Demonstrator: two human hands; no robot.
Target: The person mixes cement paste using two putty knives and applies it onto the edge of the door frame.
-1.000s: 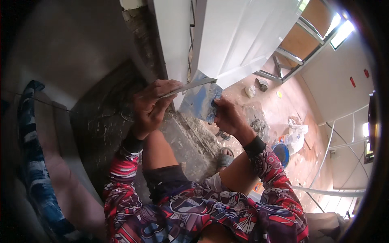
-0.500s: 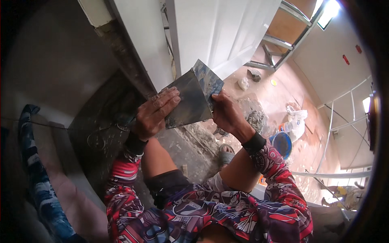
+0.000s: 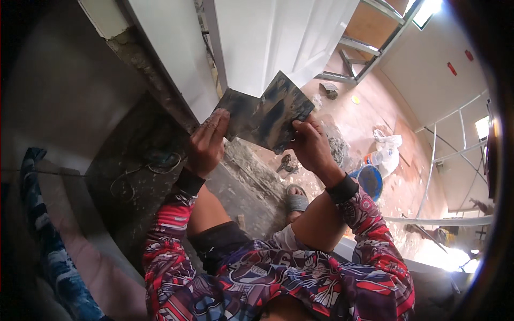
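Two thin, dark, flat square plates with smeared grey and brown streaks are held up in front of my knees. My left hand (image 3: 208, 143) is closed on the left edge of the darker plate (image 3: 241, 109), its fingers lying together over the edge. At the right, my right hand (image 3: 315, 148) pinches the lower right side of the streaked plate (image 3: 286, 109), thumb on the near face. The streaked plate overlaps the darker one and partly hides it. Both are tilted, with corners pointing up.
A white panel door (image 3: 257, 43) stands just beyond the plates. A metal ladder (image 3: 360, 48) is at the far right. On the floor are a blue bucket (image 3: 369, 183), a white plastic bag (image 3: 390, 152), rubble (image 3: 337, 147) and a loop of cord (image 3: 166, 163). Metal rails (image 3: 460, 134) run along the right.
The right plate has turned to show its streaked face and slid over the left plate. My left fingers have moved from the plate's face to its left edge.
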